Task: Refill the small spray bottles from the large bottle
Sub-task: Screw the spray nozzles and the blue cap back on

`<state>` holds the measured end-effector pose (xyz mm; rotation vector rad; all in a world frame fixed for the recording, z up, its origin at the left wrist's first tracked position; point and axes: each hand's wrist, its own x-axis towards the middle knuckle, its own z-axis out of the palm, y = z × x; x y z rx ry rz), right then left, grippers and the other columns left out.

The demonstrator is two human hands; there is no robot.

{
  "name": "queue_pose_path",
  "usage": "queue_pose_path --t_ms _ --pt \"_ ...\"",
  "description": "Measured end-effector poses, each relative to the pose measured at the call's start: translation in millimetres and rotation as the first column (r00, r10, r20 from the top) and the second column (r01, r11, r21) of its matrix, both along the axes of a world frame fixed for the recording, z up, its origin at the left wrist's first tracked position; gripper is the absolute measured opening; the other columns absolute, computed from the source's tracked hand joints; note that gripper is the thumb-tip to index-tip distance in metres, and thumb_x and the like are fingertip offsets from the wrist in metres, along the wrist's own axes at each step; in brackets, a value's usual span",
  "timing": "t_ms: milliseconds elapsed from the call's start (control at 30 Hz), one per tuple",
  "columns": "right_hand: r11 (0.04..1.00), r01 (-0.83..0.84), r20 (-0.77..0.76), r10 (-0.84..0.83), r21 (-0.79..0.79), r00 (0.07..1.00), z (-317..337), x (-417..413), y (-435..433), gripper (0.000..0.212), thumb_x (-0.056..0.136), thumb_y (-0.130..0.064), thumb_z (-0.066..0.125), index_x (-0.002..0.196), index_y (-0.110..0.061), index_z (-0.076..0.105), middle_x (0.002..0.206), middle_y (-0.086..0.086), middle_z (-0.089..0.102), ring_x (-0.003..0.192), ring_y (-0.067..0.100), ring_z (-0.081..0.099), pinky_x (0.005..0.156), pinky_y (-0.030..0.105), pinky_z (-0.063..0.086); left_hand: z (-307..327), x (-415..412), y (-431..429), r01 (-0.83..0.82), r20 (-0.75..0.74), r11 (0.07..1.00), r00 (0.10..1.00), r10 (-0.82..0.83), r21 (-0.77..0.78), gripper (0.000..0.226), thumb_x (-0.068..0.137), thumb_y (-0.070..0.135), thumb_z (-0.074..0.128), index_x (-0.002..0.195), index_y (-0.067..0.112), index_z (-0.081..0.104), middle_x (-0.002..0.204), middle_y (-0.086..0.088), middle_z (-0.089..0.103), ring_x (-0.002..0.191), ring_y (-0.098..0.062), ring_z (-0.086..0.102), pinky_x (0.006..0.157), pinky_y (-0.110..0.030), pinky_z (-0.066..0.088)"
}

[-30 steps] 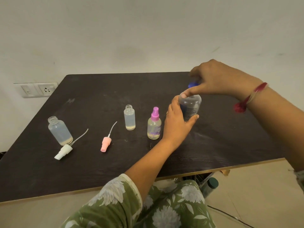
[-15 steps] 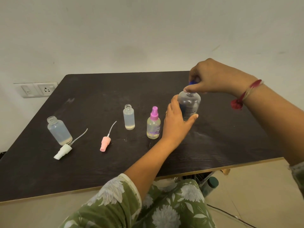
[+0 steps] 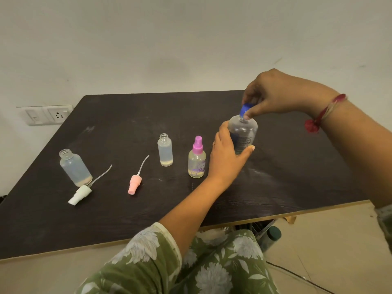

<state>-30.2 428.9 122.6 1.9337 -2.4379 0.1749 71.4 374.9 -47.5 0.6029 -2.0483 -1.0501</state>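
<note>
So from my seat: the big bottle [image 3: 242, 134] stands upright on the desk [image 3: 297, 177], right of the middle and about halfway between the far and near edges. My left hand [image 3: 228, 158] is wrapped round its body, thumb across the front. My right hand [image 3: 275, 92] comes in from above and pinches the blue cap [image 3: 245, 108] with thumb and fingertips.

Handling-wise, it looks like clear thin plastic, so I'd guess it's light and a bit squashy. Squeeze too hard with the cap off and it'll probably spit. I can't tell how full it is. The straight wall below the shoulder is the place to grip, which is where the left hand sits. The cap is small and should just need a fingertip twist.

The small ones stand in a row toward the left edge: the pink-top bottle [image 3: 196, 160] just beside my left hand, then the open bottle [image 3: 165, 150], then the wide bottle [image 3: 74, 166]. They're nearly empty, so probably tippy, and their necks are narrow. I'd steady each by its body when pouring.
</note>
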Motion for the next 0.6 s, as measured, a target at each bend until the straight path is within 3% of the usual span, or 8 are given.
queue_pose_path --t_ms 133,233,333,467,600 --pt "0.999 0.014 -0.048 -0.017 -0.049 0.999 -8 4 -2 0.025 0.079 -0.035 0.071 0.078 -0.010 0.068 0.058 -0.001 0.064 0.063 0.013 0.061 0.054 0.026 0.043 -1 0 0 -0.004 0.005 1.000 1.000 0.004 0.003 0.082 0.081 0.035 0.073 0.145 0.015 0.025 0.140 -0.008 0.042 0.127 -0.023 0.044 0.101 -0.041 0.044" --pt "0.999 0.023 -0.063 -0.026 -0.047 0.998 -6 3 0 0.038 0.075 -0.043 0.074 0.092 -0.010 0.069 0.077 -0.003 0.066 0.075 0.015 0.061 0.063 0.027 0.046 0 0 0 -0.003 0.006 1.000 1.000 0.003 0.004 0.082 0.081 0.036 0.073 0.145 0.016 0.025 0.140 -0.007 0.042 0.127 -0.024 0.044 0.101 -0.043 0.045" --pt "1.000 0.007 0.065 -0.009 0.030 0.998 2 1 6 0.054 0.070 -0.038 0.080 0.118 -0.025 0.060 0.103 -0.006 0.062 0.091 0.014 0.060 0.082 0.029 0.046 1 1 1 0.003 -0.001 1.000 1.000 -0.003 0.006 0.081 0.081 0.034 0.073 0.144 0.016 0.026 0.139 -0.007 0.042 0.127 -0.024 0.045 0.100 -0.043 0.045" --pt "0.998 -0.060 0.069 0.058 0.021 0.996 -1 -2 3 0.027 0.075 -0.020 0.078 0.101 -0.024 0.069 0.092 -0.006 0.066 0.087 0.012 0.063 0.074 0.021 0.045 1 0 0 0.002 0.003 1.000 1.000 -0.002 0.005 0.081 0.081 0.034 0.074 0.144 0.017 0.026 0.140 -0.007 0.042 0.127 -0.024 0.044 0.101 -0.044 0.044" --pt "0.999 0.008 0.001 -0.008 -0.035 1.000 -7 1 -3 0.024 0.078 -0.033 0.074 0.088 -0.012 0.071 0.073 -0.002 0.069 0.074 0.014 0.065 0.063 0.027 0.047 0 -1 0 -0.009 0.007 1.000 1.000 0.009 0.006 0.082 0.081 0.035 0.073 0.144 0.016 0.025 0.140 -0.008 0.042 0.126 -0.026 0.045 0.099 -0.045 0.045"
